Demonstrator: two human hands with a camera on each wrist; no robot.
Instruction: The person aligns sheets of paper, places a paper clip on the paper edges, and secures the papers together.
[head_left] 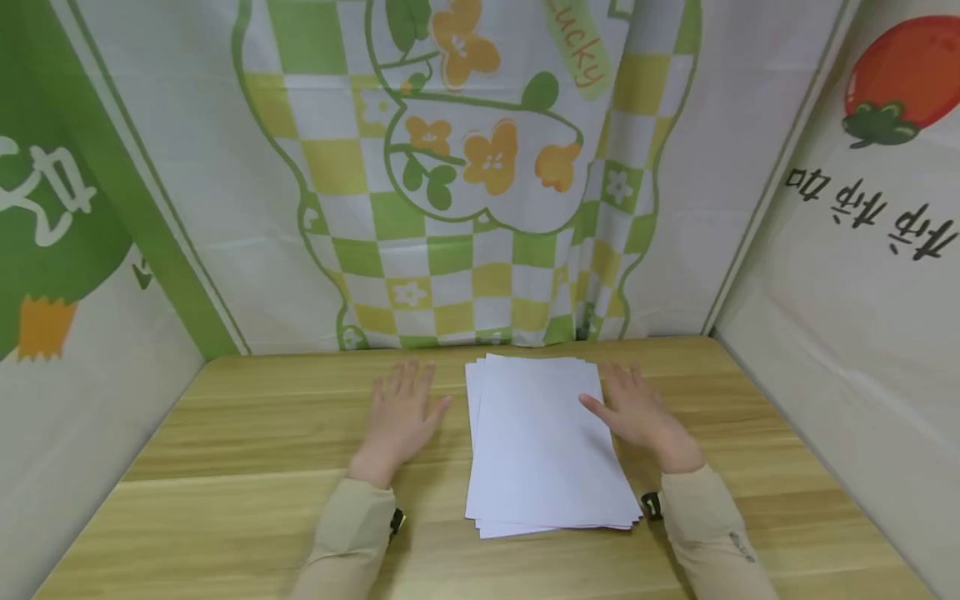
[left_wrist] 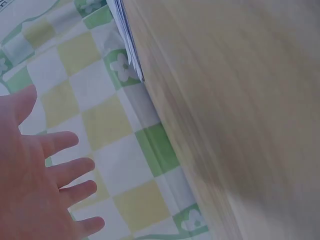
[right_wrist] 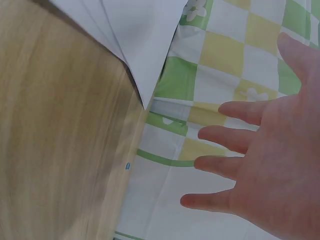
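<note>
A loose stack of white paper sheets [head_left: 547, 450] lies on the wooden table, its edges slightly fanned out. To the left of the stack is my left hand [head_left: 401, 421], palm down with fingers spread, apart from the paper. My right hand [head_left: 641, 412] is at the stack's right edge, and its thumb overlaps the paper in the head view. In the left wrist view the left hand [left_wrist: 40, 170] shows spread, straight fingers with nothing in them. The right wrist view shows the right hand [right_wrist: 275, 145] likewise spread and holding nothing, near a corner of the paper [right_wrist: 142, 45].
The wooden table [head_left: 247, 442] reaches back to a checkered green, yellow and white curtain [head_left: 450, 283]. Printed cloth walls stand on the left [head_left: 67, 433] and right [head_left: 840, 350]. Both forearms wear beige sleeves [head_left: 348, 525], with small black devices [head_left: 652, 506] by the wrists.
</note>
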